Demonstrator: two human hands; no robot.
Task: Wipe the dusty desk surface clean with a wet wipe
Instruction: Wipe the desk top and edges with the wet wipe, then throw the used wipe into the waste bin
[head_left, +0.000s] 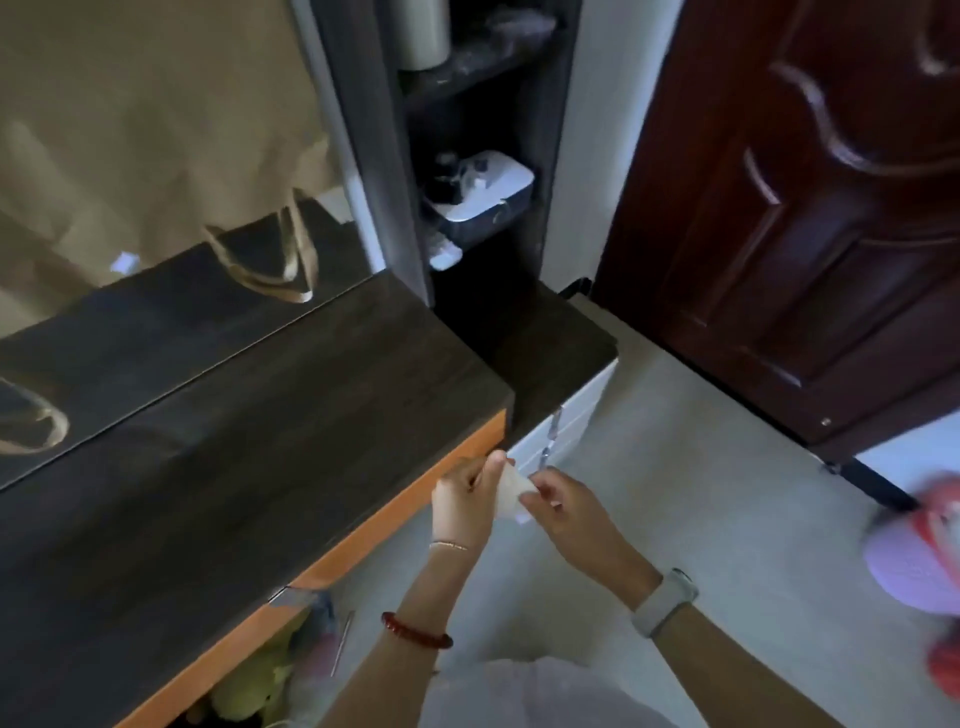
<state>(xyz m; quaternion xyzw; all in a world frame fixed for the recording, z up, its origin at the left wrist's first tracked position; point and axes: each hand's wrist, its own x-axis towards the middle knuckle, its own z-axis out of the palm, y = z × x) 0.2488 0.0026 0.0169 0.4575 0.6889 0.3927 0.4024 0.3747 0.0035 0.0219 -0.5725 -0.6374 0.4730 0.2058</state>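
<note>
A dark wooden desk top (270, 447) with an orange front edge runs from the lower left to the middle. A small white wet wipe (511, 491) is held in the air just off the desk's front right corner. My left hand (465, 501) pinches its left side and my right hand (563, 506) pinches its right side. Both hands are over the floor, not touching the desk. The wipe is folded or bunched, and part of it is hidden by my fingers.
A mirror (156, 182) stands along the back of the desk. A dark shelf unit (478, 197) holds a white device. A lower white drawer cabinet (566, 410) adjoins the desk. A dark red door (805, 208) is on the right. Pink and red items (924, 561) lie on the floor.
</note>
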